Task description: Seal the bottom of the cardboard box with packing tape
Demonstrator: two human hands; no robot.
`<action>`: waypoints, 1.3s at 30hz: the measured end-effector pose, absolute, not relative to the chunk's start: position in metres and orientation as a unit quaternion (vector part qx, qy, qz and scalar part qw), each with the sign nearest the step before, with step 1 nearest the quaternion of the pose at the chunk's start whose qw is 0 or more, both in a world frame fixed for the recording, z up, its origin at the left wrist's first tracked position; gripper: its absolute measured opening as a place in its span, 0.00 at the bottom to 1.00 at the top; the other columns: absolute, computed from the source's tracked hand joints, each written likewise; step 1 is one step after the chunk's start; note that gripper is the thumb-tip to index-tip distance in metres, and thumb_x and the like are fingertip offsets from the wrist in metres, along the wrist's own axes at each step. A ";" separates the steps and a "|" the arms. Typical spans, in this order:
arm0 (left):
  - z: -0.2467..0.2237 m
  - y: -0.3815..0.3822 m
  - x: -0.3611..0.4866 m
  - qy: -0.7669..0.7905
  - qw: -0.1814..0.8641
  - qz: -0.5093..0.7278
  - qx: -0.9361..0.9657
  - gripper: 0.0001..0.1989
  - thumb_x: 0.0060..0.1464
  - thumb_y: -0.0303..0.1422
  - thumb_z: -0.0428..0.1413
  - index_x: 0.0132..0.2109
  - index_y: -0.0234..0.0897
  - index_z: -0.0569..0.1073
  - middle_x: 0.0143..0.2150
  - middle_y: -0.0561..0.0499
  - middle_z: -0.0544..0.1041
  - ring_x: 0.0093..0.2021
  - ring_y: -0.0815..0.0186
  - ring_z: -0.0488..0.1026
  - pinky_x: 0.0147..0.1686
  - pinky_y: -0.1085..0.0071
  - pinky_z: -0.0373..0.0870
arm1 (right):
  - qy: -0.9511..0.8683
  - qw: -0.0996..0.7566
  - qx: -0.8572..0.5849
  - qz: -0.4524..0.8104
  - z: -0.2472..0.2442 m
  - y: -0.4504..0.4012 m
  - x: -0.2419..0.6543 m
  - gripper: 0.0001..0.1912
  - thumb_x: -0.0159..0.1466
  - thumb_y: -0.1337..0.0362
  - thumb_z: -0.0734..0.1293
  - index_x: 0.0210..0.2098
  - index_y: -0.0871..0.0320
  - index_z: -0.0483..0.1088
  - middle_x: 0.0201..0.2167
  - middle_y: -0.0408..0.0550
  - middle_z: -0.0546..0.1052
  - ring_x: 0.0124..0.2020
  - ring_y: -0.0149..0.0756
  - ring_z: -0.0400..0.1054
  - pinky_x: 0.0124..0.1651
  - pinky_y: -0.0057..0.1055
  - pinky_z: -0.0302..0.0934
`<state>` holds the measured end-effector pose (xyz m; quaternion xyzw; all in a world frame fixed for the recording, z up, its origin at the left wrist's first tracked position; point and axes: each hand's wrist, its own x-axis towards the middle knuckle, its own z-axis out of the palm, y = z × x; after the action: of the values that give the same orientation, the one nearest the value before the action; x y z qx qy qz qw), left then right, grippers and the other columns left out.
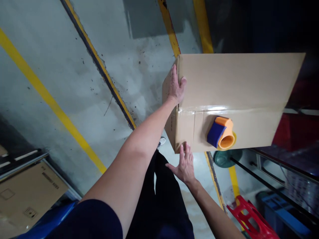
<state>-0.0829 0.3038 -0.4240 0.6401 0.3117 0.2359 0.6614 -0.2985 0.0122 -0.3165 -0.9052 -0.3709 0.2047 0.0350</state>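
A large cardboard box (pixel 236 79) fills the right centre, with clear tape running across its top. On it, near the lower edge, lies a tape dispenser (pixel 221 132) in orange and dark blue. My left hand (pixel 177 87) rests on the box's left edge, fingers along the corner and thumb on the top face. Lower down, my right hand (pixel 183 166) has its fingers spread, with the fingertips at the box's near left corner. Neither hand touches the dispenser. The underside of the box is hidden.
Another cardboard box (pixel 32 196) stands on a rack at the lower left. A red plastic item (pixel 254 217), a blue bin (pixel 284 212) and a green round base (pixel 227 158) are at the lower right. Yellow lines (pixel 54 106) mark the floor.
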 end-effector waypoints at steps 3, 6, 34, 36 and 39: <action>-0.423 0.304 -0.084 0.302 0.656 0.239 0.649 0.40 0.62 0.41 0.47 0.74 0.29 0.44 0.78 0.43 0.47 0.77 0.65 0.42 0.75 0.67 0.38 | -0.340 0.086 -0.923 0.161 -0.313 0.005 -0.299 0.47 0.62 0.41 0.69 0.70 0.63 0.53 0.68 0.69 0.58 0.69 0.59 0.54 0.64 0.56 0.60; -0.424 0.303 -0.084 0.298 0.655 0.250 0.648 0.40 0.62 0.44 0.47 0.75 0.34 0.45 0.77 0.45 0.48 0.77 0.66 0.43 0.75 0.68 0.39 | -0.328 0.130 -0.927 0.127 -0.317 0.005 -0.294 0.33 0.63 0.49 0.71 0.60 0.61 0.63 0.62 0.65 0.64 0.63 0.54 0.61 0.61 0.54 0.62; -0.444 0.304 -0.076 0.281 0.619 0.257 0.687 0.44 0.63 0.56 0.39 0.75 0.30 0.41 0.76 0.43 0.48 0.77 0.58 0.41 0.74 0.62 0.40 | -0.404 0.095 -0.908 0.054 -0.341 0.021 -0.282 0.15 0.62 0.60 0.71 0.47 0.56 0.70 0.52 0.55 0.69 0.55 0.46 0.64 0.54 0.41 0.56; -0.442 0.305 -0.078 0.283 0.615 0.244 0.694 0.44 0.64 0.57 0.39 0.75 0.31 0.41 0.78 0.44 0.45 0.77 0.62 0.41 0.75 0.65 0.38 | -0.378 0.104 -0.919 0.042 -0.345 0.023 -0.286 0.15 0.61 0.62 0.71 0.46 0.57 0.70 0.52 0.55 0.70 0.55 0.47 0.63 0.55 0.43 0.55; -0.440 0.304 -0.079 0.291 0.606 0.234 0.703 0.42 0.64 0.52 0.40 0.74 0.27 0.41 0.78 0.42 0.44 0.77 0.66 0.42 0.74 0.69 0.39 | -0.345 0.119 -0.931 0.021 -0.352 0.028 -0.291 0.14 0.58 0.64 0.72 0.43 0.57 0.69 0.51 0.56 0.70 0.55 0.48 0.63 0.55 0.43 0.55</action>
<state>-0.0791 0.3044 -0.4404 0.7028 0.2906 0.2341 0.6057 -0.2909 0.0281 -0.3521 -0.9308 -0.3450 0.0211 0.1192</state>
